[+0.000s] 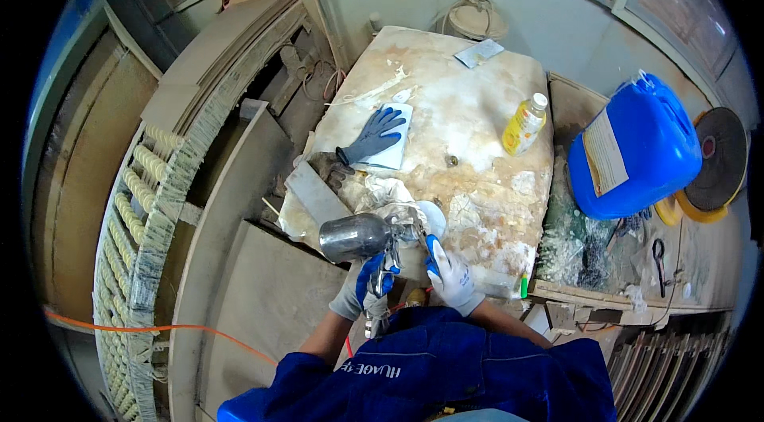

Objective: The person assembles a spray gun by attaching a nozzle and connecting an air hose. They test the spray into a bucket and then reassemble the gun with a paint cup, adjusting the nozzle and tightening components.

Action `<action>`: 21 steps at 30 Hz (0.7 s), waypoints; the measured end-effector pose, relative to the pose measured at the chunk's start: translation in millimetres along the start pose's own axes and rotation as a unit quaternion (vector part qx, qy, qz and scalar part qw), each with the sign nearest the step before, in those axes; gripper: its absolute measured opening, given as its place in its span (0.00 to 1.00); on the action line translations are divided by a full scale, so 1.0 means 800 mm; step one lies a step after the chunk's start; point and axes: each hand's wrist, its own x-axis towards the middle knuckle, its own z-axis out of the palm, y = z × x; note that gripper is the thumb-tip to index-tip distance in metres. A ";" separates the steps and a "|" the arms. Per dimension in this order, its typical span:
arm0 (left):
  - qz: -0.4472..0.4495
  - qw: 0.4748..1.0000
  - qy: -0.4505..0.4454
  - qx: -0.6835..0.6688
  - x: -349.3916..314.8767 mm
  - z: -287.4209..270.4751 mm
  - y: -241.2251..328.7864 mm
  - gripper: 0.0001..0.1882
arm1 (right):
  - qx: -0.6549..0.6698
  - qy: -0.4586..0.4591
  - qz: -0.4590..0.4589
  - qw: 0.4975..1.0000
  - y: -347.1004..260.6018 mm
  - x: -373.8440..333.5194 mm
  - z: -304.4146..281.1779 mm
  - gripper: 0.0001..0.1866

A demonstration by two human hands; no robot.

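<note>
1. Evidently, in the head view, we see the spray gun (391, 248) between the blue jacket (446, 358) and the stained table (454, 123); so close, we judge, both hands reach it easily.
2. The left hand (360, 290), gloved, has its fingers wrapped around the gun beside the metal cup (350, 237), perhaps to carry the weight.
3. The right hand (454, 277) is at the gun's other end; we cannot tell whether its fingers grasp or only touch.
4. The yellow-labelled bottle (525, 126) stands farther back, probably for keeping clear space.

Dark-blue jacket (446, 362) (white lettering (370, 369), pale seams (521, 357)); hands (455, 277) in white-and-blue gloves (348, 298).
</note>
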 end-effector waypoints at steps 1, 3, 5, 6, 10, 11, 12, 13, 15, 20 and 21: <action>-0.087 0.986 0.020 -0.144 0.004 0.001 -0.010 0.13 | 0.015 0.006 0.025 1.000 -0.002 0.001 0.006 0.38; -0.132 0.960 0.080 -0.234 0.010 0.001 -0.018 0.12 | 0.054 0.001 0.063 0.997 -0.035 0.029 -0.005 0.35; -0.065 0.985 0.097 -0.127 0.009 0.005 -0.008 0.12 | 0.009 -0.034 0.041 0.999 -0.039 0.042 -0.011 0.34; -0.169 0.950 0.072 -0.252 0.010 -0.002 -0.003 0.15 | -0.004 -0.069 0.064 0.996 -0.045 0.046 -0.021 0.32; 0.112 0.980 0.075 0.149 0.018 0.004 -0.021 0.10 | 0.005 -0.048 0.107 0.993 -0.052 0.058 -0.025 0.30; 0.091 0.987 0.077 0.106 0.022 0.003 -0.023 0.10 | -0.009 -0.071 0.118 0.991 -0.049 0.062 -0.028 0.30; 0.070 0.992 0.080 0.064 0.026 0.003 -0.022 0.09 | -0.022 -0.094 0.128 0.987 -0.045 0.065 -0.030 0.30; 0.009 0.998 0.063 -0.003 0.028 0.002 -0.019 0.10 | -0.035 -0.117 0.139 0.983 -0.040 0.067 -0.031 0.30; -0.141 0.963 0.046 -0.227 0.043 -0.008 -0.010 0.14 | -0.070 -0.063 0.062 0.994 -0.017 0.067 -0.018 0.30; -0.089 0.984 0.061 -0.139 0.069 -0.048 -0.076 0.16 | -0.089 0.027 0.026 0.995 -0.012 0.096 0.021 0.34; -0.164 0.943 0.076 -0.278 0.073 -0.048 -0.054 0.16 | -0.081 0.029 0.041 0.995 -0.012 0.097 0.026 0.33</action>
